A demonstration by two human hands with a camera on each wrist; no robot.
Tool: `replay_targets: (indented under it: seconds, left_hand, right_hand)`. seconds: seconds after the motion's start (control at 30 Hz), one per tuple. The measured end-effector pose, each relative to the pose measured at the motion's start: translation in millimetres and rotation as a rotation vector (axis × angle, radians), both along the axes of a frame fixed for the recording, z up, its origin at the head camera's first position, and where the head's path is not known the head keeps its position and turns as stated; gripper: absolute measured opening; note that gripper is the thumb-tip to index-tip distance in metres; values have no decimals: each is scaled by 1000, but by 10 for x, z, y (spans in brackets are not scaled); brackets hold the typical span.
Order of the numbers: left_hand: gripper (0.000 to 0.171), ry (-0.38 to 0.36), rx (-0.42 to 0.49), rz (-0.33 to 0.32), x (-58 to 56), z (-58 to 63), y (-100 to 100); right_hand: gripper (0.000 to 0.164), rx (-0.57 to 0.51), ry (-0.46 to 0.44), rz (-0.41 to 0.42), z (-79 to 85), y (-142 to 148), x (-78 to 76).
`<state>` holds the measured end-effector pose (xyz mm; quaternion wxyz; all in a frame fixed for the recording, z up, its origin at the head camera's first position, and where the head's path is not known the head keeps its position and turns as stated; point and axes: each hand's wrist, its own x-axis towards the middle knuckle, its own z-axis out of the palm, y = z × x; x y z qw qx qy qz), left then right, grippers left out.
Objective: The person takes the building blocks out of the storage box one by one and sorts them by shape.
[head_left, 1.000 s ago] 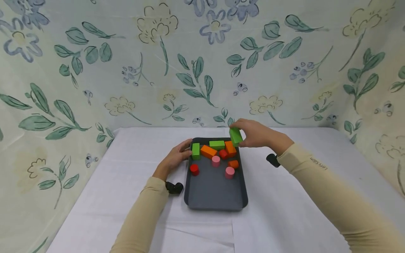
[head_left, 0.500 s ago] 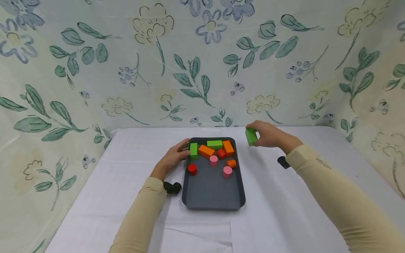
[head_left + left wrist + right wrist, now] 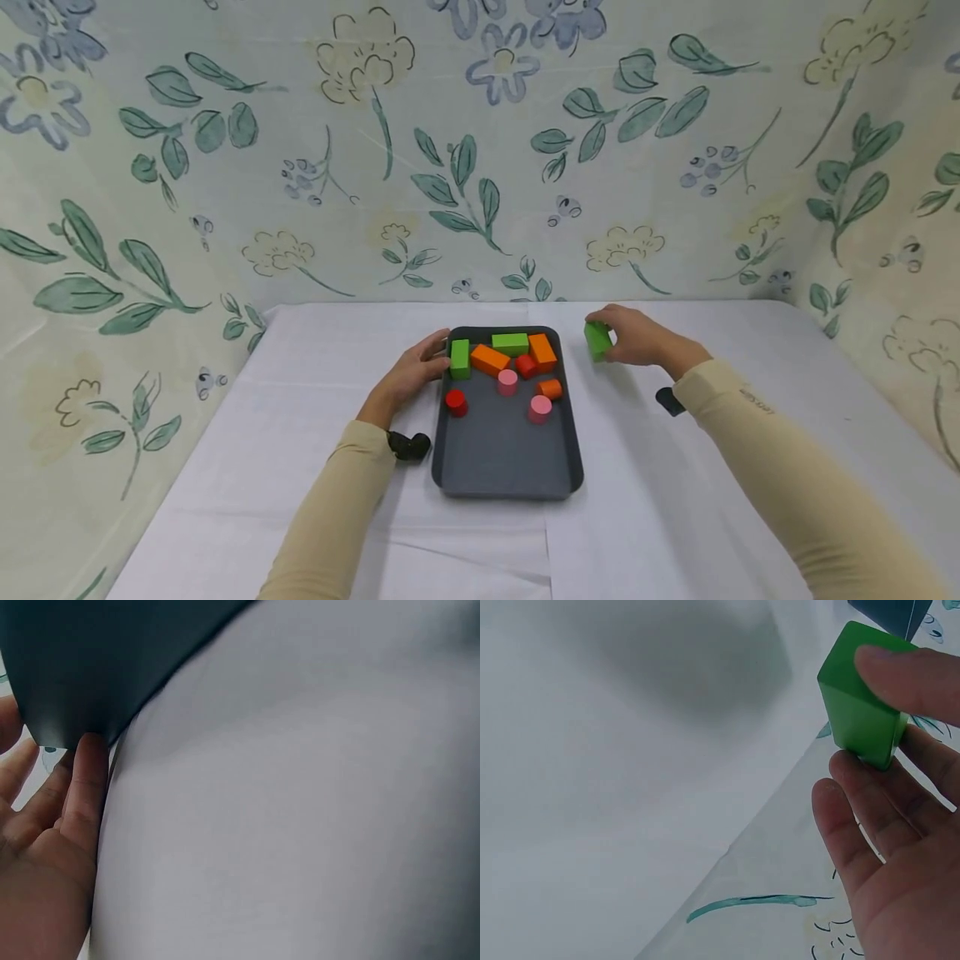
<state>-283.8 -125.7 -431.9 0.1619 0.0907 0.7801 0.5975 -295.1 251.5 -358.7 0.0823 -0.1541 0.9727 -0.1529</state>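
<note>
In the head view a dark grey tray (image 3: 502, 467) lies on the white-covered table. Several blocks are inside, mostly toward its far end. My left hand (image 3: 408, 371) rests its fingertips against the tray's left rim near the far corner. The left wrist view has those fingers (image 3: 90, 776) fairly straight against the dark wall. Just right of the tray, my right hand (image 3: 637, 335) pinches a green block (image 3: 597, 342) low over the table. Thumb and fingertips hold that block in the right wrist view; whether it touches the table I cannot tell.
The tray holds two green blocks (image 3: 460, 359), two orange blocks (image 3: 491, 360), two red cylinders (image 3: 456, 402), two pink cylinders (image 3: 540, 408) and an orange cylinder (image 3: 550, 389). A floral cloth (image 3: 337, 217) hangs behind the white table cover (image 3: 720, 467).
My right hand has carried the green block right, from over the tray's far right corner to beside the tray, then lowered it slightly. My left hand has stayed at the tray's rim.
</note>
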Motion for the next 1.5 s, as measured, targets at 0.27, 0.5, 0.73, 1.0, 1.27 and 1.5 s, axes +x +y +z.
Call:
replay_targets:
  seconds: [0.27, 0.5, 0.73, 1.0, 1.27, 1.5]
  left_hand:
    - [63, 4, 17, 16, 0, 25, -4]
    - [64, 12, -1, 8, -27, 12, -3]
    - [63, 24, -26, -1, -29, -2, 6]
    - [62, -9, -25, 12, -26, -14, 14]
    - [62, -8, -19, 15, -14, -32, 26]
    - [62, -2, -12, 5, -30, -25, 9]
  right_hand:
    - [65, -76, -37, 24, -108, -51, -21]
    - [69, -109, -62, 28, -207, -115, -8]
    - [68, -118, -77, -3, -305, -114, -10]
    - [69, -125, -114, -52, -383, -111, -18]
    - [69, -136, -139, -64, -432, -123, -9]
    - [68, -150, -146, -82, -428, -132, 7]
